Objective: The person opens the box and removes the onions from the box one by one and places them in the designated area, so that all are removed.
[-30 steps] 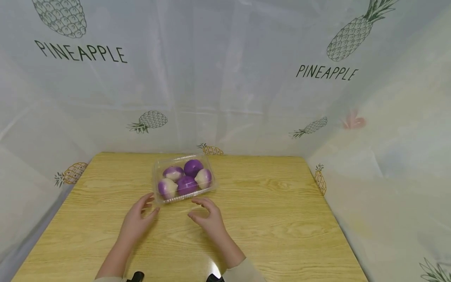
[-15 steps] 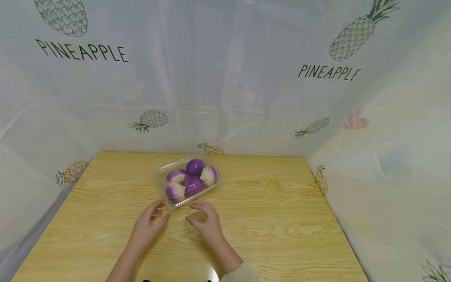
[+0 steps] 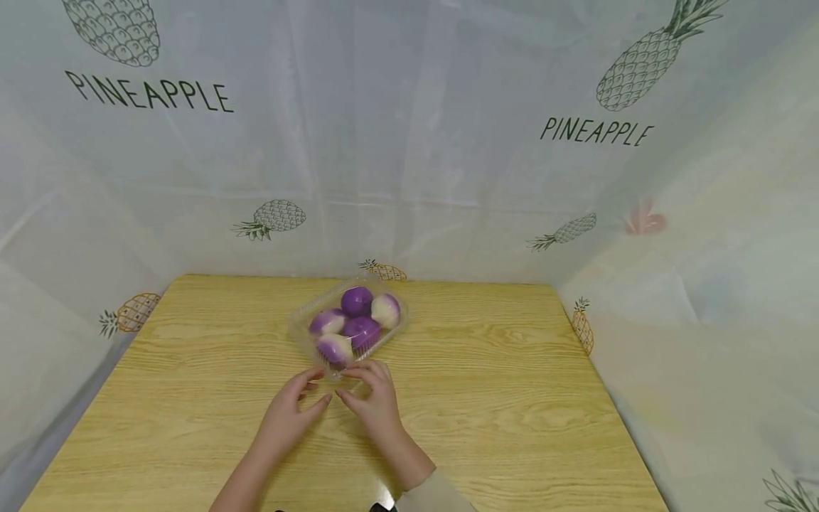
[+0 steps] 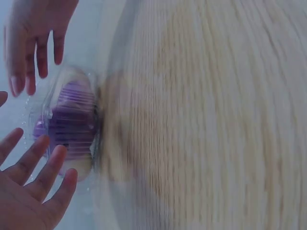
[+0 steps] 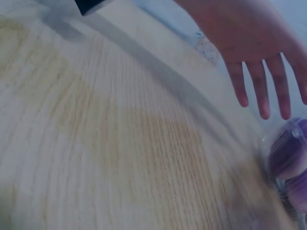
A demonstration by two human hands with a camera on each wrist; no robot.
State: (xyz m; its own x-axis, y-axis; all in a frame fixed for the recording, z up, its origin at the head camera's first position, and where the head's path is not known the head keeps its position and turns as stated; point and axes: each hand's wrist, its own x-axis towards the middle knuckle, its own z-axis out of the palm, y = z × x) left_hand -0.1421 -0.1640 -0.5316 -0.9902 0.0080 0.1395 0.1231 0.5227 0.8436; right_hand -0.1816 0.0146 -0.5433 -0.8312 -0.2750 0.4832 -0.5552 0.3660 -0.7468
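A clear plastic clamshell box (image 3: pixel 348 323) stands on the table, turned so one corner points towards me. Inside it lie several round purple-and-cream things (image 4: pixel 72 117) of a kind I cannot make out. My left hand (image 3: pixel 286 419) is at the left of that near corner, fingers extended in the left wrist view. Opposite it, my right hand (image 3: pixel 382 409) has its index finger and thumb apart beside the same corner. Whether any fingertip touches the plastic cannot be told. In the right wrist view, my left hand (image 5: pixel 249 38) shows straight fingers and the box is cut off at the edge.
The wood-grain table (image 3: pixel 499 398) carries the box towards its back edge. A pale curtain (image 3: pixel 409 142) printed with pineapples hangs behind and along the sides. A dark wrist mount (image 5: pixel 88 4) shows in the right wrist view.
The box has shifted a little right and turned, its near-left corner swinging towards me and to the right. My left hand has moved right, closing the distance to my right hand.
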